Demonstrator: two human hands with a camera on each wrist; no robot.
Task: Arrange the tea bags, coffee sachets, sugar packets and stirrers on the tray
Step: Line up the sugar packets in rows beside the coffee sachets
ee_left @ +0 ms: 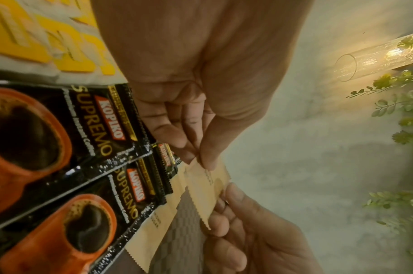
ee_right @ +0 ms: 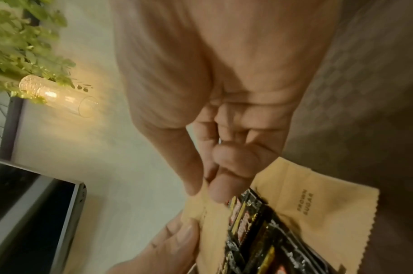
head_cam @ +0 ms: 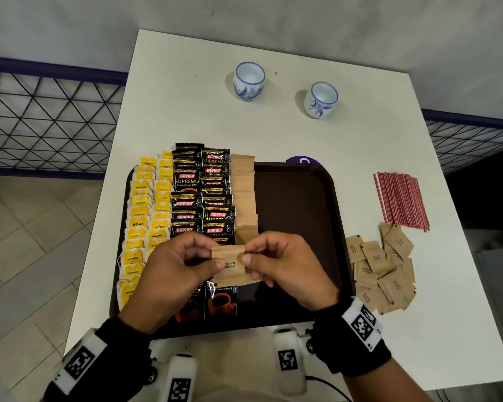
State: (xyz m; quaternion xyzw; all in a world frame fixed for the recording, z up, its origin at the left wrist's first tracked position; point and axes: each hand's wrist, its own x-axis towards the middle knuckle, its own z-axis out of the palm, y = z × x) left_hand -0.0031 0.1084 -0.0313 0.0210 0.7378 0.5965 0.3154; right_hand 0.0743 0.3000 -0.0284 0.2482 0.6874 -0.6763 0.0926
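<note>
Both the left hand [head_cam: 174, 265] and right hand [head_cam: 282, 265] are pinching brown sugar packets [head_cam: 233, 265] (several, fanned) above the tray [head_cam: 302, 198], seemingly squaring them for the sugar column [head_cam: 244, 195]

Red-and-white striped stirrers [head_cam: 401, 200]

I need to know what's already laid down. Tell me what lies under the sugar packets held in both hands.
Under the held sugar packets lie coffee sachets and the dark tray. The hands and packets cover whatever lies directly beneath them.
</note>
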